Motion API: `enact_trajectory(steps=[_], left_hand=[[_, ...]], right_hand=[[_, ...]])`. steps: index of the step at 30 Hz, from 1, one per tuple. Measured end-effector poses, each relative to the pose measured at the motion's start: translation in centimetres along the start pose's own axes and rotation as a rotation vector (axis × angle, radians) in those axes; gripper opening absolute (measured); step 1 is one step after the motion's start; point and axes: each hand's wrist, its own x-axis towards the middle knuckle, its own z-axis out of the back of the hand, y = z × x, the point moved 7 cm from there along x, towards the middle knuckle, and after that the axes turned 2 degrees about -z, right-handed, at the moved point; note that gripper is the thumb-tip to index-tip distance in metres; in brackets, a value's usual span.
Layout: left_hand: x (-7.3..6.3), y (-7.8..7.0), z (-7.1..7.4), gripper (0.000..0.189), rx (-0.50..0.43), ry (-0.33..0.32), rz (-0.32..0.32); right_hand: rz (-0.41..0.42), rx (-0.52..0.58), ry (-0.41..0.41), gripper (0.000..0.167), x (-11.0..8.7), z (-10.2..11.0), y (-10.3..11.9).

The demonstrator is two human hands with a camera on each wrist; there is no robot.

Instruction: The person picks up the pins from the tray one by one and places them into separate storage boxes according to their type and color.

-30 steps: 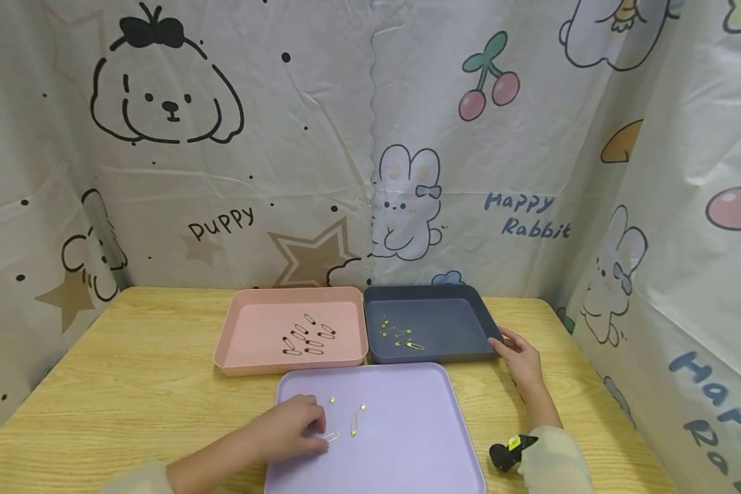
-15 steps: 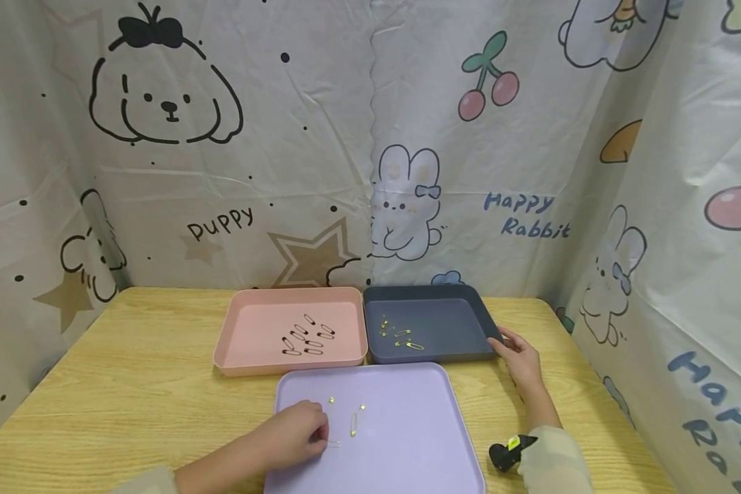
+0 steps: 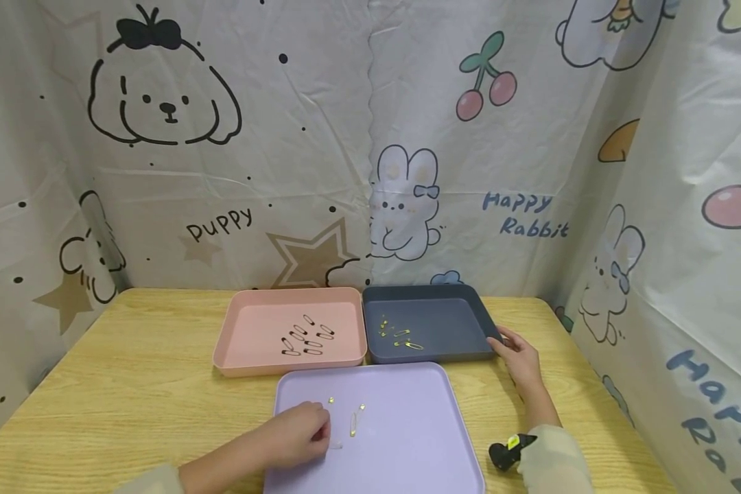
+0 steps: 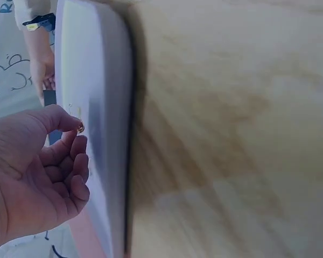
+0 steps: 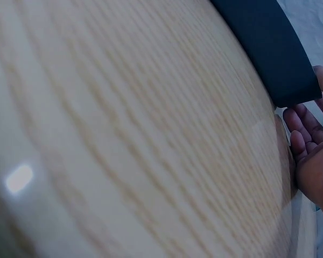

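Observation:
Over the left side of the lavender tray (image 3: 407, 446), my left hand (image 3: 296, 436) pinches a gold safety pin (image 4: 79, 127) between thumb and index finger; its other fingers are curled. To the right of that hand lie a longer gold safety pin (image 3: 353, 425) and two small gold pieces, one of them (image 3: 331, 399) farther back. My right hand (image 3: 520, 360) holds the front right corner of the dark blue tray (image 3: 463, 333), thumb and fingers on either side of the corner. Several gold safety pins (image 3: 414, 346) are in that tray's left part.
Left of the dark blue tray, touching it, stands a pink tray (image 3: 247, 343) with several black safety pins (image 3: 312, 352). A black and yellow device (image 3: 510, 451) is beside the right sleeve. A printed curtain (image 3: 321, 137) surrounds the back and sides of the wooden table (image 3: 160, 384).
My left hand has moved slightly forward and right, and its fingers have closed around the end of the safety pin, which has turned a little. The right hand stays at the dark blue tray.

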Motion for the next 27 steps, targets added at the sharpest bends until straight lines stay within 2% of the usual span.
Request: enact_trajectory(steps=[5, 9, 13, 16, 21, 27], left_hand=[[1.1, -0.3, 1.5, 0.010, -0.018, -0.055, -0.034], [2.0, -0.2, 2.9, 0.008, -0.067, -0.063, 0.005], [3.4, 0.0, 4.3, 0.006, -0.077, -0.084, 0.056], [5.0, -0.1, 5.3, 0.005, -0.094, -0.108, 0.058], [8.3, -1.0, 6.7, 0.005, -0.132, -0.144, 0.021], [11.9, -1.9, 7.8, 0.006, -0.161, -0.133, 0.036]], right_hand=[[0.001, 0.015, -0.014, 0.058, 0.2, 0.1, 0.0], [0.002, 0.018, -0.004, 0.059, 0.2, 0.1, 0.0], [0.004, 0.020, 0.008, 0.060, 0.1, 0.1, 0.0], [0.004, 0.016, 0.006, 0.059, 0.1, 0.2, 0.0], [0.004, 0.008, 0.001, 0.057, 0.1, 0.2, -0.1], [0.006, 0.022, 0.002, 0.056, 0.2, 0.0, -0.1]])
